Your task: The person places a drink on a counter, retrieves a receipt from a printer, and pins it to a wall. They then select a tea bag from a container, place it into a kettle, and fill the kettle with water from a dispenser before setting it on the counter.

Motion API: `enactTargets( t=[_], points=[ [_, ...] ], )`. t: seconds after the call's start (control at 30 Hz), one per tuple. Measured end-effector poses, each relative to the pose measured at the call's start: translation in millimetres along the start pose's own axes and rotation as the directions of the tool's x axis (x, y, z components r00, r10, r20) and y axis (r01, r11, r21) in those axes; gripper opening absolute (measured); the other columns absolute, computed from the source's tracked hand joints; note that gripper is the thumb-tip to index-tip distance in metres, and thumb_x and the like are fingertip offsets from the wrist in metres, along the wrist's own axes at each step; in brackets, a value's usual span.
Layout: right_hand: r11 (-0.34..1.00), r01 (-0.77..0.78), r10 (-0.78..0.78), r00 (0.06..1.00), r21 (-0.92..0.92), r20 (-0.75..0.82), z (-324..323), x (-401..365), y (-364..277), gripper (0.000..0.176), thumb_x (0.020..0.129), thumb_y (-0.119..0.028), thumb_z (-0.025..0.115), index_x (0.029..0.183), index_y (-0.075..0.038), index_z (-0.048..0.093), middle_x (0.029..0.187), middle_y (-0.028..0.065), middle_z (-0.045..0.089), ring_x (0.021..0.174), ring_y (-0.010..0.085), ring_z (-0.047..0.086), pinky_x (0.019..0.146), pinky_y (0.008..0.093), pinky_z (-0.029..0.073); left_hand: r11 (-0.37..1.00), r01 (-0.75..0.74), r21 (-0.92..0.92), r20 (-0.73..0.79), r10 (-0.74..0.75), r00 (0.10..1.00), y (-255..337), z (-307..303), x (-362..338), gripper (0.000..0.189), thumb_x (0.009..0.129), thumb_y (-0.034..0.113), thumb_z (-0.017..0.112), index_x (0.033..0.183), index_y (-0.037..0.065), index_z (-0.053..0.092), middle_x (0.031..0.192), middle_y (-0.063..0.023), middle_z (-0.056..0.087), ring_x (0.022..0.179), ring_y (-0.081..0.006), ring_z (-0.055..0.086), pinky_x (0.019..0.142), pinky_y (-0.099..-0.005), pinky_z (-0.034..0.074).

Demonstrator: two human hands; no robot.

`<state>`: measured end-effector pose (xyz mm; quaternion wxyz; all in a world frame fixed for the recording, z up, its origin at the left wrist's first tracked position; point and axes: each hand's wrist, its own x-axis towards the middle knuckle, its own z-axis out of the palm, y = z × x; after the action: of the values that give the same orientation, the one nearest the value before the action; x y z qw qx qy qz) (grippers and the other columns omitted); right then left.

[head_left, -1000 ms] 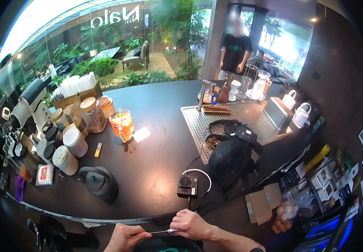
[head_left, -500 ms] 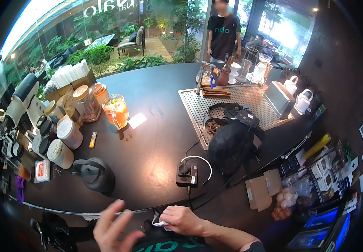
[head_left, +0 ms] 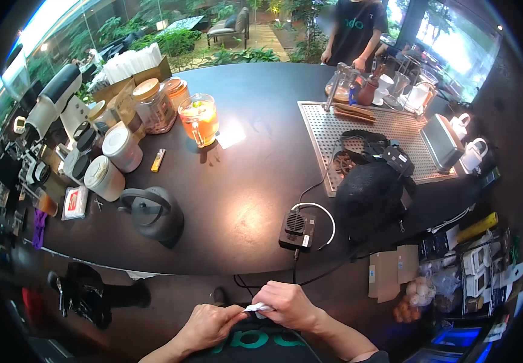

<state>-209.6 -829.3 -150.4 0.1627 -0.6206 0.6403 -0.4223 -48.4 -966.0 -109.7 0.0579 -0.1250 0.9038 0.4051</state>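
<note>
Just in front of my body, below the counter's near edge, my left hand [head_left: 210, 323] and my right hand [head_left: 288, 307] meet at a small white item [head_left: 256, 308]. It looks like a bunched strip or cord; its exact kind is not clear. Thumb and fingertips of the left hand pinch its left end. The right hand's fingers are closed over its other end and hide part of it. Beyond the hands, on the counter [head_left: 231, 242], lies a small black device [head_left: 297, 231] with a round grille and a dark cable. A white cable [head_left: 333, 227] curves beside it.
A dark kettle [head_left: 152, 215] stands left, near a yellow lighter [head_left: 158, 160], lidded jars [head_left: 122, 148] and a glass pitcher [head_left: 199, 124] of orange drink. To the right, a black bag [head_left: 367, 196] overlaps a perforated metal tray [head_left: 316, 133]. Across the counter stands a person [head_left: 358, 30].
My left hand, spread and apart before, has come in and now pinches the white item with the right. The view has tilted down and shifted left, so the counter appears higher and further right.
</note>
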Motion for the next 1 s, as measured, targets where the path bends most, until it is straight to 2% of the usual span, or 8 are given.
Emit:
enactTargets(
  t=[0.13, 0.23, 0.3, 0.4, 0.6, 0.63, 0.77, 1.0],
  points=[
    [0.997, -0.049, 0.046, 0.997, 0.055, 0.061, -4, -8, 10, 0.020, 0.070, -0.017, 0.075, 0.084, -0.007, 0.063, 0.079, 0.0060, 0.060, 0.072, 0.0231, 0.059, 0.062, 0.0327, 0.048, 0.981, 0.077, -0.181, 0.043, -0.071, 0.997, -1, 3, -3, 0.021, 0.095, 0.025, 0.051, 0.096, 0.009, 0.064, 0.057, -0.0125, 0.055, 0.051, -0.0300, 0.056, 0.049, -0.0383, 0.043],
    [0.998, -0.030, 0.022, 0.987, -0.046, -0.161, -39, -1, 10, 0.050, 0.064, -0.042, 0.080, 0.096, -0.006, 0.066, 0.093, 0.0084, 0.064, 0.089, 0.0241, 0.061, 0.076, 0.0336, 0.050, 0.943, 0.129, -0.307, 0.000, -0.136, 0.991, 5, -4, -7, 0.021, 0.095, 0.023, 0.052, 0.100, 0.008, 0.066, 0.053, -0.0097, 0.052, 0.047, -0.0224, 0.055, 0.049, -0.0334, 0.043],
    [0.965, -0.131, 0.016, 0.894, -0.227, -0.448, -61, -4, 19, 0.047, 0.071, -0.040, 0.075, 0.101, -0.005, 0.065, 0.102, 0.0111, 0.062, 0.094, 0.0291, 0.058, 0.082, 0.0381, 0.048, 0.926, 0.161, -0.340, -0.025, -0.181, 0.983, 4, -6, -11, 0.021, 0.095, 0.021, 0.052, 0.101, 0.006, 0.067, 0.051, -0.0065, 0.049, 0.045, -0.0149, 0.051, 0.048, -0.0283, 0.042],
    [0.785, -0.388, 0.032, 0.805, -0.483, -0.593, -73, -3, 48, 0.041, 0.076, -0.031, 0.071, 0.107, -0.004, 0.064, 0.114, 0.0143, 0.056, 0.104, 0.0322, 0.052, 0.085, 0.0390, 0.045, 0.927, 0.182, -0.328, -0.045, -0.208, 0.977, 0, -2, -14, 0.021, 0.096, 0.020, 0.052, 0.101, 0.006, 0.066, 0.051, -0.0063, 0.048, 0.044, -0.0152, 0.049, 0.048, -0.0282, 0.042],
    [0.662, -0.405, 0.108, 0.884, -0.631, -0.454, -62, -3, 78, 0.049, 0.075, -0.042, 0.069, 0.108, -0.005, 0.064, 0.130, 0.0175, 0.048, 0.119, 0.0343, 0.044, 0.095, 0.0447, 0.036, 0.890, 0.248, -0.381, -0.136, -0.320, 0.938, 21, -7, -14, 0.017, 0.093, 0.011, 0.054, 0.094, 0.001, 0.068, 0.054, -0.0018, 0.045, 0.051, -0.0065, 0.041, 0.048, -0.0238, 0.035],
    [0.673, -0.392, 0.086, 0.884, -0.628, -0.460, -65, -4, 75, 0.049, 0.077, -0.040, 0.068, 0.110, -0.004, 0.063, 0.130, 0.0177, 0.047, 0.119, 0.0349, 0.043, 0.096, 0.0445, 0.035, 0.891, 0.307, -0.334, -0.065, -0.347, 0.936, 16, -14, -17, 0.017, 0.086, 0.012, 0.064, 0.097, -0.001, 0.064, 0.075, -0.0111, 0.061, 0.069, -0.0108, 0.057, 0.061, -0.0255, 0.045],
    [0.585, -0.456, -0.064, 0.799, -0.671, -0.598, -121, 4, 69, 0.042, 0.081, -0.027, 0.065, 0.114, -0.002, 0.059, 0.130, 0.0182, 0.047, 0.120, 0.0358, 0.043, 0.098, 0.0453, 0.034, 0.905, 0.083, -0.418, -0.280, -0.216, 0.935, 30, -14, -15, 0.015, 0.091, 0.012, 0.057, 0.088, -0.002, 0.063, 0.058, -0.0029, 0.048, 0.055, -0.0050, 0.040, 0.048, -0.0238, 0.035],
    [0.237, -0.686, -0.077, 0.693, -0.688, -0.717, -246, -4, 144, 0.025, 0.084, -0.014, 0.056, 0.105, -0.006, 0.067, 0.128, 0.0162, 0.050, 0.121, 0.0321, 0.042, 0.103, 0.0428, 0.031, 0.882, 0.140, -0.450, -0.289, -0.292, 0.912, 27, -14, -16, 0.014, 0.090, 0.011, 0.059, 0.087, -0.003, 0.062, 0.058, 0.0022, 0.044, 0.055, -0.0043, 0.038, 0.047, -0.0229, 0.032]
  ],
)
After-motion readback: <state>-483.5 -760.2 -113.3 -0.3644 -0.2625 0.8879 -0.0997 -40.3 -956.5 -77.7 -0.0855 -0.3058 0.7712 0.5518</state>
